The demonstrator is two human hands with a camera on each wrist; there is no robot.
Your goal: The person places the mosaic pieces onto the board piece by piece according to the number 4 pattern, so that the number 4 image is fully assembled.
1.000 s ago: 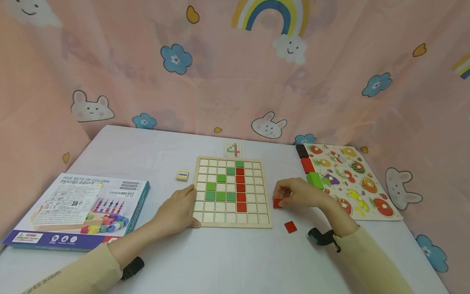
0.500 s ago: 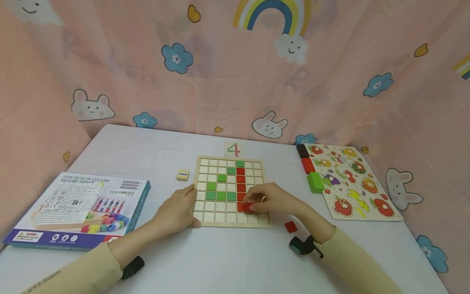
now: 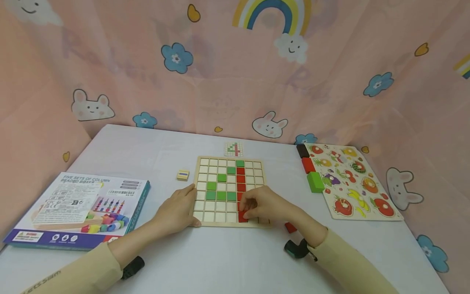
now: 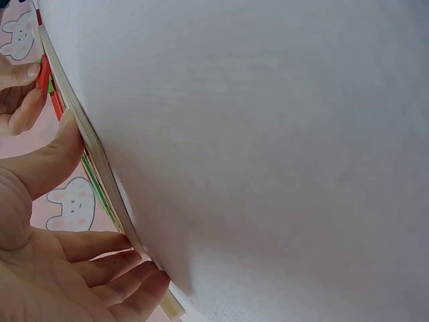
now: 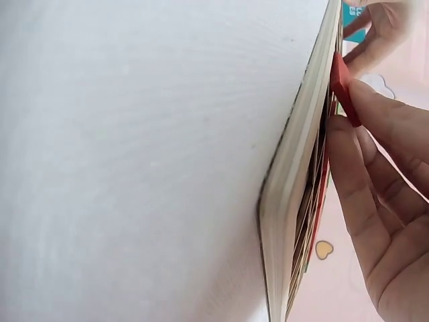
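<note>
A square wooden grid board (image 3: 227, 224) lies mid-table, with several green tiles (image 3: 221, 196) and a column of red tiles (image 3: 240, 179) in its white cells. My left hand (image 3: 176, 210) rests against the board's left edge, fingers along the side and thumb at the near corner. Over the board's near right part, my right hand (image 3: 264, 202) pinches a red tile (image 3: 242, 217) between thumb and fingers, at the near end of the red column. The right wrist view shows this tile (image 5: 346, 90) tilted, close to the board's edge. Some near right cells are hidden behind the hand.
Another red tile (image 3: 290, 227) lies right of the board, partly behind my right wrist. A small pattern card (image 3: 233, 149) sits beyond the board. Black (image 3: 302, 151), red (image 3: 308, 165) and green (image 3: 315, 182) blocks border a fruit puzzle (image 3: 361, 217). A toy box (image 3: 73, 212) lies left.
My right hand has moved left from the table beside the board, bringing the red tile over the grid to the near end of the red column. The left hand has stayed put.
</note>
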